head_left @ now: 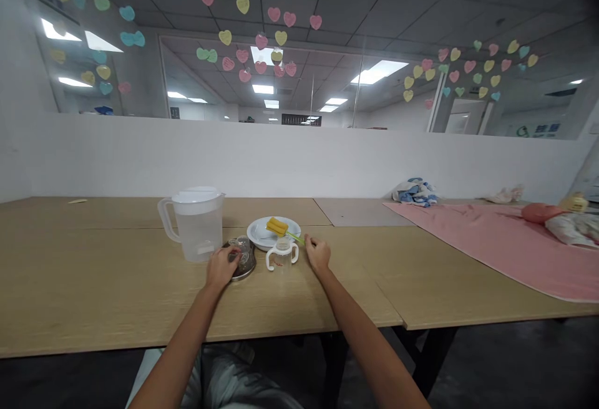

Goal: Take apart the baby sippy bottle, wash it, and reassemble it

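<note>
Pale wood of the table bears a white plate, where a yellow-headed brush is laid, its green handle slanting toward the nearer right hand, held half open and empty. The left hand is cupped over a clear glass piece on a metal dish, its grip unclear.

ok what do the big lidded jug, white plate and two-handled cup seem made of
The jug looks like frosted translucent plastic: its walls are cloudy, not glassy. The plate seems glazed ceramic, possibly melamine, going by its smooth glossy shine. The cup has a clear body, plastic or glass, hard to tell at this size, and plastic-looking white handles.
</note>
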`<state>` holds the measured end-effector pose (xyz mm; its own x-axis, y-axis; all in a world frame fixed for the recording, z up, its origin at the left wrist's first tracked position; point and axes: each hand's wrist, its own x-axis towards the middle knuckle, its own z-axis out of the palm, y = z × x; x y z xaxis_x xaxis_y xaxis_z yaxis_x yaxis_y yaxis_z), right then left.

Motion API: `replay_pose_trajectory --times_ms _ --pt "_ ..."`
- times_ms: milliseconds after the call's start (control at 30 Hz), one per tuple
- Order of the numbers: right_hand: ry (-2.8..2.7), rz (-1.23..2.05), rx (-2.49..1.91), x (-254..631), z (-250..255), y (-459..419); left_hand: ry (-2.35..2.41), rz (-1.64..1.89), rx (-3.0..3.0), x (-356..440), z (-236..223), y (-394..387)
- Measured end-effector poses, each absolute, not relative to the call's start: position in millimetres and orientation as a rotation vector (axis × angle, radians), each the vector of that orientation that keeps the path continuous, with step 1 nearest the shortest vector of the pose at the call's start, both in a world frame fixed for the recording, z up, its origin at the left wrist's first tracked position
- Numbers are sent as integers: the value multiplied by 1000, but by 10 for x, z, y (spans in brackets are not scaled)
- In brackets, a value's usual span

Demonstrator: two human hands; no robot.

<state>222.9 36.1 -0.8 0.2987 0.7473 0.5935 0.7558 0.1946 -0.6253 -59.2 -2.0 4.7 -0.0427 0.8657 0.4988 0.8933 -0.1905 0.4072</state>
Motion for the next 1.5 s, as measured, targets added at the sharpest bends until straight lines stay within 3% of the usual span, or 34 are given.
replay_pose_trajectory --times_ms 300,533,967,1500 --pt "-1686 6 -1315 2261 88 383 -1919 -1122 -2190 -584 36 -12" --pt "-1678 212 -1053 2333 168 493 -1858 -1132 -2249 -572 6 8" --pt "-1759 -201 -1205 2374 166 519 -1851 -1151 -2250 -570 -27 36" --pt "-1850 -148 -1241 2322 204 475 -1829 -1261 -2175 -530 25 -12"
